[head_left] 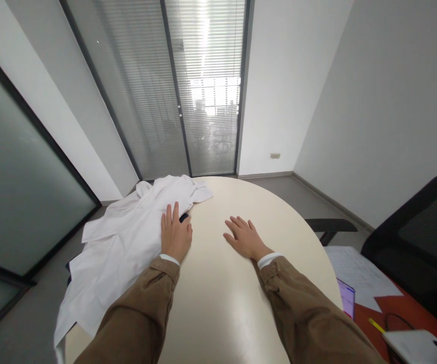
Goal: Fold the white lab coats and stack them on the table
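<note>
A white shirt (120, 242) lies spread over the left side of a round cream table (218, 303), partly hanging off its left edge. My left hand (175, 233) lies flat with fingers stretched out on the shirt's right edge, next to a small dark object (184, 218) just by its thumb. My right hand (244, 237) rests flat on the bare tabletop, fingers spread, holding nothing, about a hand's width to the right of the left one. Both arms wear brown sleeves with white cuffs.
A black office chair (423, 237) stands at the right. Below it are papers (355, 275), a phone (346, 297), a yellow pen (376, 325) and a white device (419, 346) on a red surface. Glass partitions and blinds stand behind the table.
</note>
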`<state>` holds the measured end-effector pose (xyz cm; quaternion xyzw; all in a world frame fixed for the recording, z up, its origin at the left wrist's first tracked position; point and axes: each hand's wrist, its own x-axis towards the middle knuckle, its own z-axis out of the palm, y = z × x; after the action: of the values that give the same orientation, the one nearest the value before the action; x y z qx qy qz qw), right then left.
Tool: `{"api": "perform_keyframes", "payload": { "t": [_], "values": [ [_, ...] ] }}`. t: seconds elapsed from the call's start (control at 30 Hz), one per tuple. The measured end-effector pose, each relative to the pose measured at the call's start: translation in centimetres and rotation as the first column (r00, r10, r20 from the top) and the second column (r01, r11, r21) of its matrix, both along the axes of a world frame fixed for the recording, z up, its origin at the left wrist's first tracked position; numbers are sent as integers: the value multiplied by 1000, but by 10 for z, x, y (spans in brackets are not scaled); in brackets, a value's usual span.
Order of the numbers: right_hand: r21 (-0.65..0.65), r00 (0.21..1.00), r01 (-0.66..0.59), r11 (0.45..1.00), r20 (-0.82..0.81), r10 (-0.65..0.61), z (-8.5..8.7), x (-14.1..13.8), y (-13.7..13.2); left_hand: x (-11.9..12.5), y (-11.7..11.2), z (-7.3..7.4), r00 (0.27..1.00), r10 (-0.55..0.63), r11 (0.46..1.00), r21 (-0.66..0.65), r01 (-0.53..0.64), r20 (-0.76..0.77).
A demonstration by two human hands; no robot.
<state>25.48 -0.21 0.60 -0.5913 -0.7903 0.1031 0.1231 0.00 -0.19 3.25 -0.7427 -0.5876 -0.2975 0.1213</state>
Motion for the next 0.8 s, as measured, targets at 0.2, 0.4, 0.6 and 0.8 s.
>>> {"api": "perform_keyframes", "payload": {
  "t": [0.2,0.4,0.6,0.8],
  "values": [
    [-3,1000,1,1000,3,-1,1,-1,-1,-4,1,-7,993,108,994,25,-107,-45],
    [11,1000,3,1000,-5,-3,3,-1,-3,0,5,0,999,43,999,-5,-43,-11],
    [23,1000,-3,1000,-5,3,1,-1,-4,30,-11,18,983,-174,983,-56,177,62],
    [48,999,5,999,-37,-3,5,-1,-7,73,-46,25,915,-393,901,-160,403,95]
  ]
}}
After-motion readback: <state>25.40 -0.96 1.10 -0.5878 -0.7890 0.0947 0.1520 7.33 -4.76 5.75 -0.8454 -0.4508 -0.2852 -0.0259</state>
